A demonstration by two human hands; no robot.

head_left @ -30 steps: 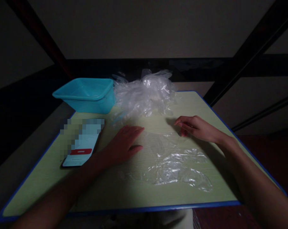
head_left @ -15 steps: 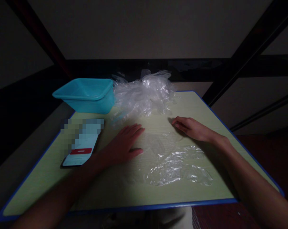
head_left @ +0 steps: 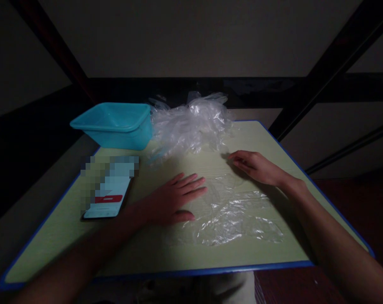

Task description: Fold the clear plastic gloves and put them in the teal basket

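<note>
A clear plastic bag (head_left: 232, 215) lies spread flat on the pale green table (head_left: 147, 249) in front of me. My left hand (head_left: 175, 199) rests palm down on the bag's left part, fingers stretched out and slightly apart. My right hand (head_left: 255, 166) lies at the bag's far right corner, fingers extended and pressing on the plastic's edge. Neither hand grips anything that I can see.
A heap of crumpled clear plastic bags (head_left: 191, 122) sits at the table's far middle. Left of it stands a turquoise plastic tub (head_left: 115, 124). A phone (head_left: 107, 194) with a lit screen lies at the left. The table has a blue edge; dark bars cross behind.
My left hand has slid right and slightly nearer, onto the flat bag, with fingers more spread. My right hand has shifted a little farther away. The bag looks flatter.
</note>
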